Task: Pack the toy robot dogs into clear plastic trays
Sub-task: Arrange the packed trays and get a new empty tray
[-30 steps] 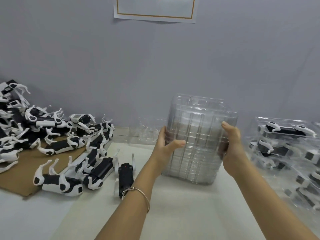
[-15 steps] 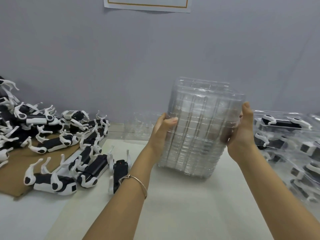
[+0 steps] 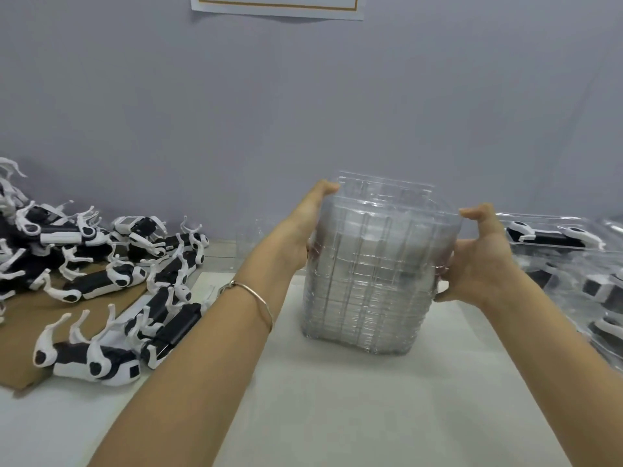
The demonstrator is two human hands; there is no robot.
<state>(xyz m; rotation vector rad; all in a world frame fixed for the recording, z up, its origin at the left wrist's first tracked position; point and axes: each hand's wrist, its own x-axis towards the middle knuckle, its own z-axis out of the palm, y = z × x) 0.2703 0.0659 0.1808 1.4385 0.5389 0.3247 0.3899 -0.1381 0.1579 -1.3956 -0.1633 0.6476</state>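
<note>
Two hands hold one stack of clear plastic trays (image 3: 367,274) between them at the middle of the view, over a white mat (image 3: 337,416). The left hand (image 3: 300,230) lies against the stack's left side with its thumb reaching up to the top rim, and its fingers show dimly through the plastic behind. The right hand (image 3: 478,264) clasps the right side, one digit hooked toward the top rim and the rest curled round the far edge. The stack stands on end with its ribbed face toward the camera; whether its lower end touches the mat or hangs just above it cannot be told. A thin metal bracelet (image 3: 251,298) circles the left wrist. Well to the left, a heap of black-and-white toy robot dogs (image 3: 101,264) sprawls with legs in the air, partly on a brown cardboard sheet (image 3: 17,335) and partly spilling onto the mat's edge. To the right, just beside the right hand, filled trays (image 3: 556,237) are piled up, each with a dog inside. Behind everything rises a grey wall (image 3: 303,112) bearing a paper notice (image 3: 276,8) at the top edge.
</note>
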